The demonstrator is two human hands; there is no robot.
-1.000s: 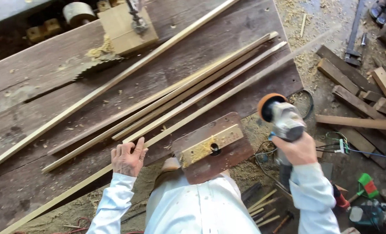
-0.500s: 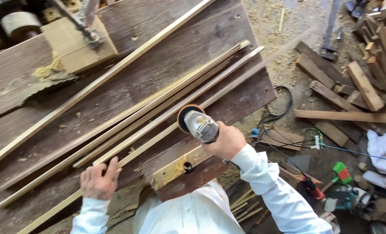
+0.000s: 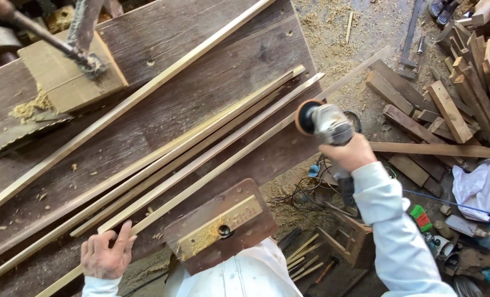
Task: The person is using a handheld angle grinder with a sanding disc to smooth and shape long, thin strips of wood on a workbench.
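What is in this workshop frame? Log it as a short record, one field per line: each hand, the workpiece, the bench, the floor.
Left hand: flat on the near end of a long wooden strip, fingers spread.
Right hand: grips an angle grinder, its orange disc at the strip, by the bench edge.
Workpiece: the strip lies diagonally, beside other thin strips.
Bench: dark worn planks, sawdust, a wooden block at the far left.
Floor: scrap wood offcuts, cables, shavings.
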